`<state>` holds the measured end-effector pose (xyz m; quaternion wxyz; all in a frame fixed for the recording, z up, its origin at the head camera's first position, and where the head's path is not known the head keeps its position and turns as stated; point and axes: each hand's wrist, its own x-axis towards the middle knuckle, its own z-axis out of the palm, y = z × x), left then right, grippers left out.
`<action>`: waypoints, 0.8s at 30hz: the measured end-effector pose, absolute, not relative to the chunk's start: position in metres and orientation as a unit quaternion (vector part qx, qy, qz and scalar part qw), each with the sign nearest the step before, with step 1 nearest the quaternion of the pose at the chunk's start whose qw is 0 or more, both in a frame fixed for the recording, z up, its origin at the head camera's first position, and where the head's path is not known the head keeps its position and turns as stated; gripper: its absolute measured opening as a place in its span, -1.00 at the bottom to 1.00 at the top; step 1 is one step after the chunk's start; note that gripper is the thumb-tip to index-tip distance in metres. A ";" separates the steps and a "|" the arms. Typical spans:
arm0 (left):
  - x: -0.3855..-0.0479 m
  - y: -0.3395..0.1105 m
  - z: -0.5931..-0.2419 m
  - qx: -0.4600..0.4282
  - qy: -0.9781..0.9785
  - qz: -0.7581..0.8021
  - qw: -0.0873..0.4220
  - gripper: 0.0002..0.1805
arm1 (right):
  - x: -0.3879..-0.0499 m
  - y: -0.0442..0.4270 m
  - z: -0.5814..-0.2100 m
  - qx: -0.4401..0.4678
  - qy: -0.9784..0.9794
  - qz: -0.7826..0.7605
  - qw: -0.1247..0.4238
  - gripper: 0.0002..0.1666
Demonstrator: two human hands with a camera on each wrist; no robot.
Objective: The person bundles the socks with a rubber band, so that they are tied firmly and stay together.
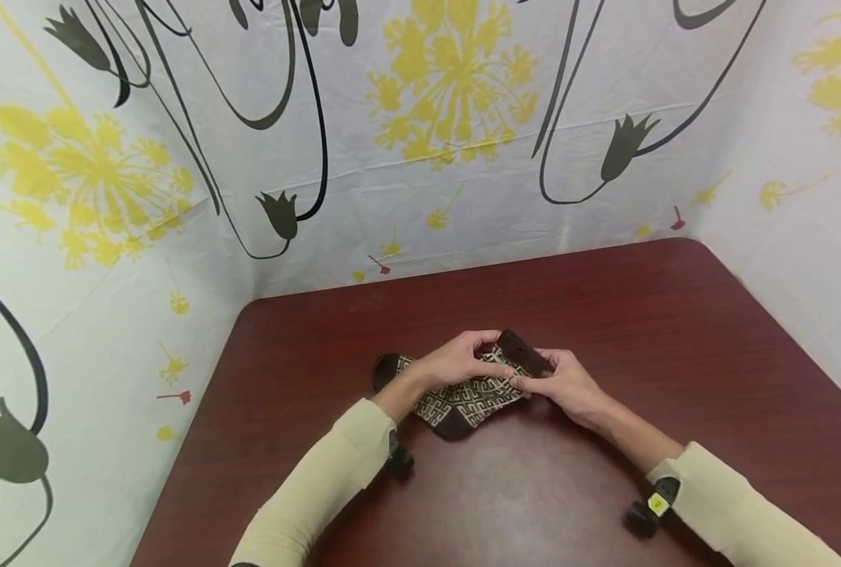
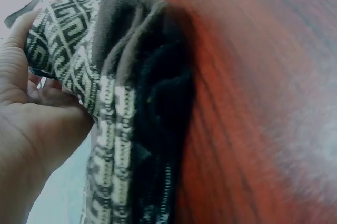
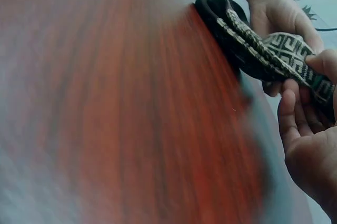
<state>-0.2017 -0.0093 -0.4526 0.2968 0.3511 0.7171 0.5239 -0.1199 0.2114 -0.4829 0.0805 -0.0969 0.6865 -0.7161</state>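
Note:
Patterned socks (image 1: 479, 403), dark brown with a cream maze design, lie partly on the table, apparently two layered together. Their plain brown cuff (image 1: 521, 353) is raised at the right end. My left hand (image 1: 457, 365) grips the leg part just below the cuff, thumb on top. At the cuff, my right hand (image 1: 569, 387) pinches the edge between thumb and fingers. In the left wrist view the layered fabric (image 2: 113, 108) hangs beside the left palm. The right wrist view has both hands close together on the sock leg (image 3: 289, 48); some fingertips are hidden behind the fabric.
The dark red wooden table (image 1: 335, 472) has rounded far corners. A white cloth (image 1: 364, 189) with yellow flowers and grey tulips stands behind it and along both sides. Each wrist carries a small black camera, one at the left cuff (image 1: 401, 457).

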 end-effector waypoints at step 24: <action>-0.203 -0.007 -0.462 0.272 0.751 0.551 0.244 -0.44 | -0.125 0.199 -0.475 0.036 0.582 -0.808 0.086 -0.35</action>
